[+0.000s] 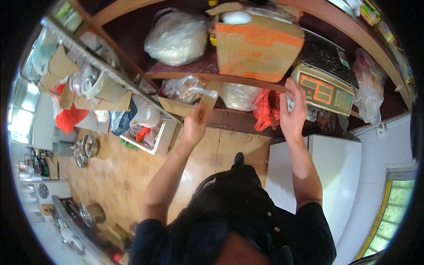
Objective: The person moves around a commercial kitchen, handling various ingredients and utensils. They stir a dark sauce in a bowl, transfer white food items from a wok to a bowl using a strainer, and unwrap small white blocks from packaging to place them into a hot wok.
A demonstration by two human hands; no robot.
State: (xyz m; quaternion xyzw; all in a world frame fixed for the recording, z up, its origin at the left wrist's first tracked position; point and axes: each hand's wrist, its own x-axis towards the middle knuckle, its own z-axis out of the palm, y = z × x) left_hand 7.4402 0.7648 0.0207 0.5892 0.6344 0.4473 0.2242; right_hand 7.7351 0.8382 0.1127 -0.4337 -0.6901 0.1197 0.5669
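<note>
My left hand (pixel 197 123) is raised in front of the lower shelf, just below a clear plastic bag (pixel 187 88) in an open cardboard box (pixel 174 103). It is blurred, and whether it grips anything does not show. My right hand (pixel 294 109) is held up with thumb and fingers apart, nothing seen between them. It is nearest the left edge of a digital weighing scale (pixel 326 86), whose dark pan (pixel 326 58) bears small scattered bits. A red plastic bag (pixel 263 111) hangs from the lower shelf between my hands. Above stands a cardboard box with orange print (pixel 260 49).
A filled clear bag (pixel 179 39) sits on the upper shelf. Another plastic bag (pixel 368 87) hangs right of the scale. A white appliance (pixel 334 165) stands below at right. A white crate (pixel 165 139) with bags and steel bowls (pixel 90 145) are on the tiled floor at left.
</note>
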